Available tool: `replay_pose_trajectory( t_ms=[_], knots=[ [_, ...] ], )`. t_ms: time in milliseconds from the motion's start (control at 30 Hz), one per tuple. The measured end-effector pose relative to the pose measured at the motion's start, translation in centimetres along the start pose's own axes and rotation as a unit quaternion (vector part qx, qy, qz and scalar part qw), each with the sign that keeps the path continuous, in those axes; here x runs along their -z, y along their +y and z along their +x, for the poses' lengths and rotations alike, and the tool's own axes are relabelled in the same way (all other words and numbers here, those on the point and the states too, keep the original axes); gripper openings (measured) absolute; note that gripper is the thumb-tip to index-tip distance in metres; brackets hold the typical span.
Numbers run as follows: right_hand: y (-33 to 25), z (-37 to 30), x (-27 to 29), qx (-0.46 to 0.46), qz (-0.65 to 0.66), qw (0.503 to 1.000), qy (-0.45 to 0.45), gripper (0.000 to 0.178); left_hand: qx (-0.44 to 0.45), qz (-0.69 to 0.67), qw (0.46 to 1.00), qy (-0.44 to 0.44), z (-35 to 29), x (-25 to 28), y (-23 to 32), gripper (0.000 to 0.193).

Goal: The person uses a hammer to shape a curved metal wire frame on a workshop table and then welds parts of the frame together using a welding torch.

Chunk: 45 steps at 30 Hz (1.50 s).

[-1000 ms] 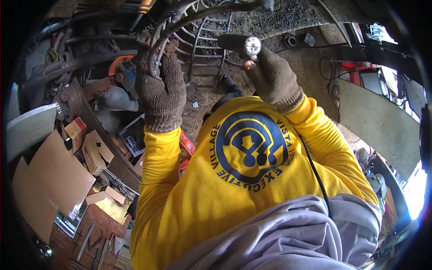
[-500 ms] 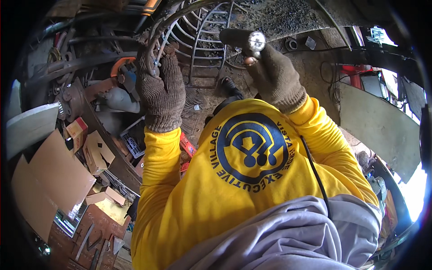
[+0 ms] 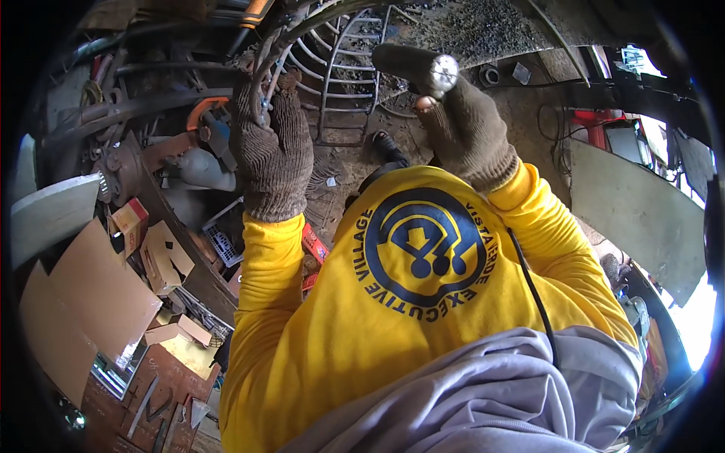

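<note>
My left hand (image 3: 270, 155), in a brown knit glove, is closed round a bent metal rod (image 3: 266, 72) at the upper left. The rod rises past a curved metal frame with several crossbars (image 3: 351, 75); whether they are joined I cannot tell. In my right hand (image 3: 474, 136), also gloved, is a hammer (image 3: 408, 64). Its dark, thick head points left, and its shiny round face is by my fingers. A bare thumb tip shows through the glove. The hammer's handle is mostly hidden by my hand, and its head is apart from the rod.
Cardboard boxes (image 3: 162, 257) and cardboard sheets (image 3: 102, 287) lie at left, near an orange-handled saw (image 3: 204, 113). An orange-and-black tool handle (image 3: 255, 13) is at the top. Dark grit (image 3: 461, 30) covers the far surface. A pale panel (image 3: 630, 215) leans at right.
My right hand and the hammer have shifted slightly right and down, away from the frame. My left hand stays on the rod, nearly in place.
</note>
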State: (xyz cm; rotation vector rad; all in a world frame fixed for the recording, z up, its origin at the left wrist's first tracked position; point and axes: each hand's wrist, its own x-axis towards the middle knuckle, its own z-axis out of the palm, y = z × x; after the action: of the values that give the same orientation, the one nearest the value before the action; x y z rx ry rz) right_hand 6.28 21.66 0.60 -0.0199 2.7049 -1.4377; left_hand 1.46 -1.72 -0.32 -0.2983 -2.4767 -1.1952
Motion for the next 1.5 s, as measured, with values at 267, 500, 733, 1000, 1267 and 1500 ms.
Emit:
replay_pose_trajectory(
  t_ms=[267,500,733,1000,1267,1500],
  knots=[
    [2.5,1.4,-2.3,0.029,-0.048,0.998,-0.042,0.034,0.112,-0.133,0.985,-0.006,-0.4,-0.4,0.6,0.041],
    [0.8,0.8,-1.1,0.098,0.036,0.994,0.034,0.035,0.039,-0.016,0.999,-0.019,-0.2,0.2,0.3,0.045],
    [1.7,1.4,-2.2,-0.033,-0.026,0.998,-0.054,0.036,0.120,-0.226,0.966,0.033,-0.2,-0.6,0.5,0.049],
    [6.1,2.6,2.6,0.029,-0.219,0.969,0.108,0.029,0.202,-0.345,0.913,0.082,-1.1,-0.2,-0.6,0.062],
    [5.3,4.3,4.3,0.049,-0.348,0.928,0.120,0.037,0.421,-0.591,0.687,0.039,-1.1,5.2,-2.4,0.025],
    [8.1,5.1,2.8,0.224,-0.347,0.899,0.149,0.042,0.353,-0.784,0.488,-0.149,-1.4,5.7,-1.7,0.051]
  ],
)
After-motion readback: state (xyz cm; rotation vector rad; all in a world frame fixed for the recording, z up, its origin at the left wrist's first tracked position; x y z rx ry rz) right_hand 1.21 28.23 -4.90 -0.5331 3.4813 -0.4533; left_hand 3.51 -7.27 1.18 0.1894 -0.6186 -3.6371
